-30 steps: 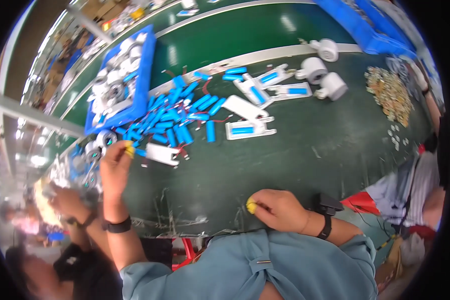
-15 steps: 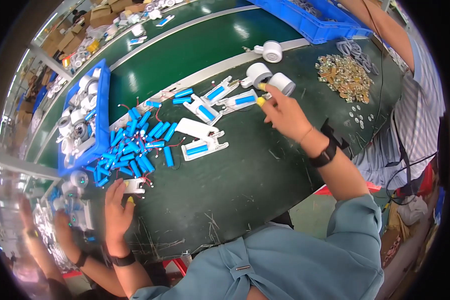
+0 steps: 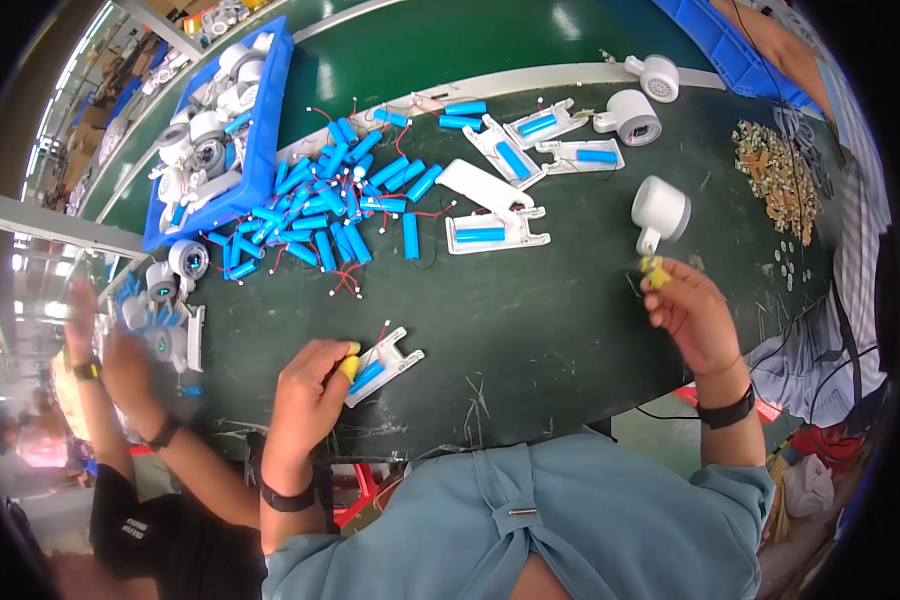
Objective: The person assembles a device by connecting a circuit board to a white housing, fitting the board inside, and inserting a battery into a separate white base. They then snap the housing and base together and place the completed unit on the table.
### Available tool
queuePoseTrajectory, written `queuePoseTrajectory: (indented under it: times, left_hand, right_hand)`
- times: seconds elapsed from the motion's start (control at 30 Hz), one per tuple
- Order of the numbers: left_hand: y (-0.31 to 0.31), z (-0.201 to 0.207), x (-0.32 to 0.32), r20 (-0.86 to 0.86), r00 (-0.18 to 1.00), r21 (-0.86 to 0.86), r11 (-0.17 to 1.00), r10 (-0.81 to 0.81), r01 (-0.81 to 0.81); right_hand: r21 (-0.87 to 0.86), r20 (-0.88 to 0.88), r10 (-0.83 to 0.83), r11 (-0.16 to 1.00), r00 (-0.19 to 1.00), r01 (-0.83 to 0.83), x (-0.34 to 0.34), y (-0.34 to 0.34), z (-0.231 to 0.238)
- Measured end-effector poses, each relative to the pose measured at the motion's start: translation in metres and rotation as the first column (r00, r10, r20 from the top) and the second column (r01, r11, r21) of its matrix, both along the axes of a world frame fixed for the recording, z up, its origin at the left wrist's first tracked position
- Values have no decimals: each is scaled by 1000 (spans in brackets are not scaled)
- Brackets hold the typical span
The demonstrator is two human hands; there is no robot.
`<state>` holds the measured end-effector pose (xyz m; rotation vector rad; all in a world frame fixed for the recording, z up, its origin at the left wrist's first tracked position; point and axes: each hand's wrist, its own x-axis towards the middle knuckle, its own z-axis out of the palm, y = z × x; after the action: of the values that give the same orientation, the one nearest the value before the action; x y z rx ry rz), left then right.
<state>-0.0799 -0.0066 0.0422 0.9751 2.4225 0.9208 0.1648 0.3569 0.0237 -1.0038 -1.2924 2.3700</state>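
My left hand [image 3: 315,392] has its thumb and fingers, wearing yellow finger covers, pinched on a white plastic handle half [image 3: 398,358]. A blue cylindrical battery [image 3: 367,376] lies in that half, and a thin red wire sticks up beside it. To the right, my right hand [image 3: 698,312] pinches the narrow stem end of a white fan head [image 3: 660,205], which tilts up and away from the fingers. Yellow covers hide part of the grip. Beyond the left hand lies a heap of blue batteries [image 3: 315,205] with red wires.
Several handle halves with batteries, one under a white cover [image 3: 485,186], lie mid-table. Two more fan heads [image 3: 630,116] stand behind. A blue crate [image 3: 282,75] of fan parts is far left, small circuit boards [image 3: 770,180] far right. A co-worker's hand [image 3: 130,365] works at left.
My right hand has taken a fan head from the group and drawn it nearer. My left hand has brought the handle half away from the battery heap toward the front edge. The view has shifted.
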Motion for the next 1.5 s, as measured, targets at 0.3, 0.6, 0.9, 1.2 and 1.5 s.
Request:
queuePoseTrajectory:
  times: [0.3, 0.6, 0.9, 1.2, 1.5]
  left_hand:
    - [35, -14, 8, -102, 995, 125, 992, 7, 6]
    - [46, -18, 4, 63, 989, 132, 984, -130, 121]
    - [49, -25, 25, 816, 547, 273, 958, -185, -83]
    - [62, -16, 22, 697, 685, 333, 942, -213, -46]
    - [88, -17, 34, 318, 896, 243, 940, -310, 239]
  right_hand:
    - [-62, 3, 423, 904, 906, -422, -29, -83, -7]
    - [-20, -95, 547, 834, 832, -551, -47, -120, -21]
    - [-60, -99, 557, 823, 824, -564, -53, -126, -29]
    - [-38, -127, 545, 832, 828, -554, -50, -126, -26]
    - [-5, -149, 551, 830, 821, -558, -44, -127, -35]
